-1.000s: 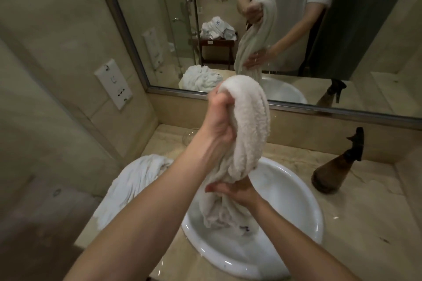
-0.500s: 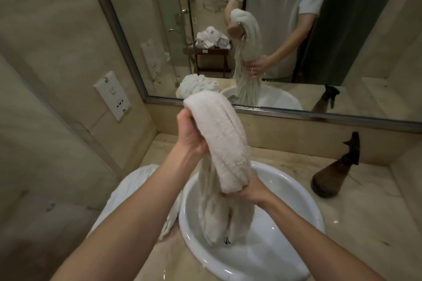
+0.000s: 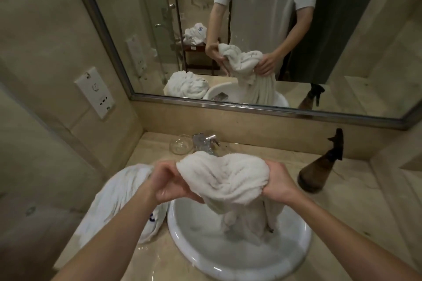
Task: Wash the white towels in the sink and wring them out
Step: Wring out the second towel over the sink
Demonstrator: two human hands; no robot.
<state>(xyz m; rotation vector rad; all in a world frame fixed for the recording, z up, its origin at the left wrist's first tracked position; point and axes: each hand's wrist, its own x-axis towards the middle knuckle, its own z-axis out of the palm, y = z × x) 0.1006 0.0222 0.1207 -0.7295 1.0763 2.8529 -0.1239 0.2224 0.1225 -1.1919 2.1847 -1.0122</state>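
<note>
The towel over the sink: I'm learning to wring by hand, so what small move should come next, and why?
Probably twist the hands in opposite directions. The left hand and right hand each grip one end of the bunched towel, which is held level above the sink, while its tail hangs into the basin, so squeezed water would fall there.

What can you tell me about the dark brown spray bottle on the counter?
The dark brown spray bottle has a wide, cone-shaped translucent body narrowing to a black trigger head on top. It stands upright on the beige marble counter, right of the white round sink, touching nothing else. Its reflection shows in the mirror behind.
</note>
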